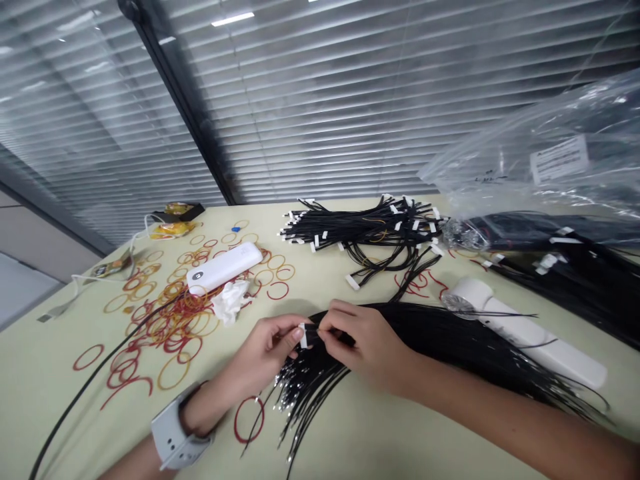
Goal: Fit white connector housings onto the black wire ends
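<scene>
Between thumb and fingers, my left hand (273, 350) pinches a small white connector (303, 335). Short black wires run out of its right side. My right hand (363, 340) has its fingertips closed on one of these black wires (312, 333), close to the connector; the wire's tip is too small to make out. Under both hands lies a large bundle of loose black wires (435, 340), with shiny metal terminals (290, 390) at its left end. A red rubber band (249, 420) rests on the table just below the left hand.
Finished-looking black cables with white connectors (360, 223) lie behind. Left are a white power bank (225, 267), crumpled tissue (231, 300) and scattered rubber bands (165, 320). On the right are a white handheld fan (530, 333), a clear plastic bag (500, 167) and more black cables (575, 280).
</scene>
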Available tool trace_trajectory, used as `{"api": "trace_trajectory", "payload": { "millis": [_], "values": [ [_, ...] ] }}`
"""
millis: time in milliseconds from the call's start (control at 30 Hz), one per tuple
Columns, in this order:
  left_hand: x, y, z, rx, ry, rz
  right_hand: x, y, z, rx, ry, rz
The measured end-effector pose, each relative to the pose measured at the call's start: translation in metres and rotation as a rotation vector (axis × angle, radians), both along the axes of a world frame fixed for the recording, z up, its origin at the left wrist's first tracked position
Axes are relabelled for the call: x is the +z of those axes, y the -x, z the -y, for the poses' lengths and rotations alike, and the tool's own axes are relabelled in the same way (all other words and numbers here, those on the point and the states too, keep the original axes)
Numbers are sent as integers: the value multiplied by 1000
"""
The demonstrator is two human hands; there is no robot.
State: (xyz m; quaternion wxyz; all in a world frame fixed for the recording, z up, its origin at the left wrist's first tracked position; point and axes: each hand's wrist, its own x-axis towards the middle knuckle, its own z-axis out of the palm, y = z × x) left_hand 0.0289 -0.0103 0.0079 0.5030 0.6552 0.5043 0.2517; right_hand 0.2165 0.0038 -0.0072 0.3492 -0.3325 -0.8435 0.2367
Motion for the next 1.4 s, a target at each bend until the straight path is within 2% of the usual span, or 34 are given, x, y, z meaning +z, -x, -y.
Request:
{"api": "trace_trajectory", "payload": {
  "millis": [433, 700, 900, 1133, 1267, 1400],
  "values": [
    [-1, 0, 2, -30, -152, -94, -3, 3, 4, -22, -60, 35],
    [-1, -4, -3, 117, 70, 105, -7, 1, 0, -25, -8, -185],
    [3, -6, -4, 141, 90, 108, -8, -2, 2, -154, -197, -353],
    [3, -6, -3, 99, 78, 152, -14, 7, 11, -138, -335, 21],
    [3, -7, -3, 85, 80, 155, -14, 7, 11, -178, -315, 31],
    [1, -7, -2, 91, 69, 153, -13, 6, 11, -161, -288, 12]
  ]
}}
